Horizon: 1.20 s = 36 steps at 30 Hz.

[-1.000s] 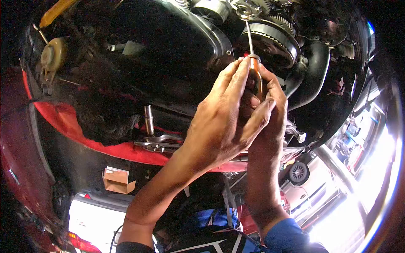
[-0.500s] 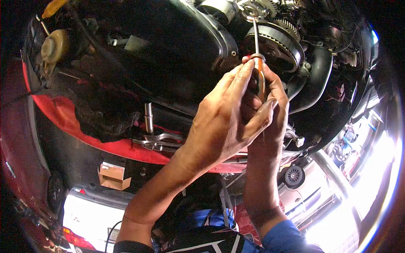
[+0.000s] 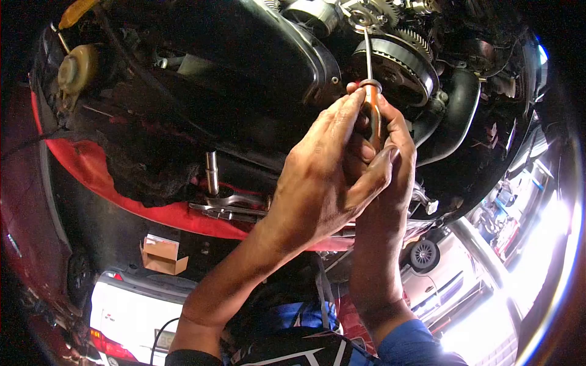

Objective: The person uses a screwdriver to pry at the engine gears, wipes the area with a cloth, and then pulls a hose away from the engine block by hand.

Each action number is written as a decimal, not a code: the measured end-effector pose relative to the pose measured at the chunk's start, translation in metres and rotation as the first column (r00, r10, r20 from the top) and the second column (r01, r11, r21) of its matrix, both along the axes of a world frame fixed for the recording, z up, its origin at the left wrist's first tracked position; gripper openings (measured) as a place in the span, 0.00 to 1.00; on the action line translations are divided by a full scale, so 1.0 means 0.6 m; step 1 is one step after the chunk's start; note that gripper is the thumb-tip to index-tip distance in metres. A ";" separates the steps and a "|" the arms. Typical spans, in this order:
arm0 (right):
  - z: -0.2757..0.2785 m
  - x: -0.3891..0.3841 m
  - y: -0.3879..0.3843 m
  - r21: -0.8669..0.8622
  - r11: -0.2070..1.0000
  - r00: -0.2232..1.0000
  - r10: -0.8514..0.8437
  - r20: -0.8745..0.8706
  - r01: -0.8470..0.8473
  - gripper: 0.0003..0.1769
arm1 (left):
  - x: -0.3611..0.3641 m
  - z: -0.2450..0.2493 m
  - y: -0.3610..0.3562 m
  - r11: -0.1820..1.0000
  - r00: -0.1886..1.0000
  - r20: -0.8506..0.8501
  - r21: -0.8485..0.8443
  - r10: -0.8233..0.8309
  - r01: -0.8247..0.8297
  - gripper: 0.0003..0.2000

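An orange-handled screwdriver (image 3: 373,110) points up, its shaft reaching a small round metal part (image 3: 362,19) beside gears in the engine bay. My left hand (image 3: 314,165) is closed at the handle, its fingertips against the upper part and its thumb across below. Behind the handle, my right hand (image 3: 400,140) is also closed on it, partly hidden by the left. Just beyond the fingertips is a toothed pulley (image 3: 397,67) with a dark face. The contact at the screwdriver's tip is too small to make out.
A socket (image 3: 212,174) and wrenches (image 3: 232,202) lie along the red car body edge (image 3: 152,215) at left. A black hose (image 3: 458,116) curves right of my hands. An open cardboard box (image 3: 163,255), a white car (image 3: 131,314) and a yellow-handled tool (image 3: 78,13) are farther off.
Both hands and the screwdriver keep nearly the same pose. The whole view has shifted slightly, with things a little further left.
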State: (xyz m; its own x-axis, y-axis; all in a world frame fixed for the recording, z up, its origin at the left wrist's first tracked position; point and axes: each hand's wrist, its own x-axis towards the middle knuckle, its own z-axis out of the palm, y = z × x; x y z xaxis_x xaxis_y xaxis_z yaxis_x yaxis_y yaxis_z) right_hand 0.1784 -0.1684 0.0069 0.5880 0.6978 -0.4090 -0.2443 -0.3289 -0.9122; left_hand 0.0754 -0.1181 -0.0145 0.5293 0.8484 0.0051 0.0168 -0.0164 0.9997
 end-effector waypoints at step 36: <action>-0.019 -0.005 0.005 -0.107 0.989 0.932 0.129 0.338 -0.098 0.26 | 0.014 0.000 -0.016 0.992 0.987 -0.100 0.008 0.128 -0.128 0.22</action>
State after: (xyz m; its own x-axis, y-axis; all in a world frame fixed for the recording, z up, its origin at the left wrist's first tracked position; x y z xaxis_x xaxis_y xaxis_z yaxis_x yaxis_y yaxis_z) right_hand 0.1757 -0.1654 -0.0044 0.6225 0.7388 -0.2584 0.1224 -0.4180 -0.9002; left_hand 0.0837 -0.1274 -0.0145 0.4146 0.9091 -0.0407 0.1184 -0.0096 0.9929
